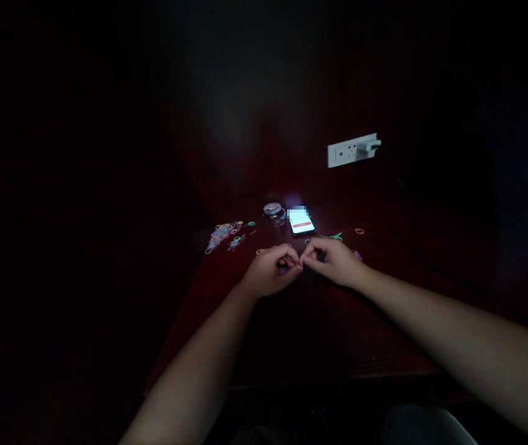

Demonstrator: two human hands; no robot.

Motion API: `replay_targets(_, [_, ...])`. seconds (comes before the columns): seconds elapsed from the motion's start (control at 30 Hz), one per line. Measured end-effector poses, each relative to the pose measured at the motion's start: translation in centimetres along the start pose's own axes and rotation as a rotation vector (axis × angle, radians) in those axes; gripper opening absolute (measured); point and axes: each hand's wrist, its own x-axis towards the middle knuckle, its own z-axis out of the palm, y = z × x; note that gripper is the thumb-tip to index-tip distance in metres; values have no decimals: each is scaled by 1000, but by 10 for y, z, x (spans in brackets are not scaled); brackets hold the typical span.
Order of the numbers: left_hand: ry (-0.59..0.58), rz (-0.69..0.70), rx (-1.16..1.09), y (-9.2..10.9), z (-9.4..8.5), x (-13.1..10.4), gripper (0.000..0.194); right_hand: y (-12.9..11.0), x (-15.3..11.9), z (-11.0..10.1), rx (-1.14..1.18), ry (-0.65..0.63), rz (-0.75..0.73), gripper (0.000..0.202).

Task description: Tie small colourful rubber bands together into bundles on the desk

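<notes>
Over the dark red table (pixel 319 334), my left hand (pixel 270 269) and my right hand (pixel 333 262) meet with their fingertips pinched close together. Whatever sits between the fingers is too small and dim to name. Beyond the left hand lies a heap of small colourful elastic bands (pixel 222 236). A green band (pixel 333 237) rests just past my right hand, and a purple band (pixel 357 254) shows beside it. Farther off, an orange band (pixel 359 231) lies alone.
A small clear jar (pixel 273 215) with a pale lid stands behind the hands. Right of it is a phone (pixel 301 222) with its screen lit. A white wall socket (pixel 351 150) holds a plugged-in charger, whose dark cable runs down to the right. The surroundings are very dark.
</notes>
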Motion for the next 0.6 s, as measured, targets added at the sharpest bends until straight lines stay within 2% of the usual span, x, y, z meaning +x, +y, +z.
replay_targets(0.2, [5, -10, -84, 0, 2, 1, 12, -2, 0, 0, 2, -9, 0, 14])
replay_targets(0.43, [-16, -1, -113, -3, 4, 1, 21, 0, 1, 1, 6, 19, 12, 13])
replay_targets(0.6, [-21, -5, -106, -4, 4, 1, 21, -1, 1, 1, 4, 27, 39, 14])
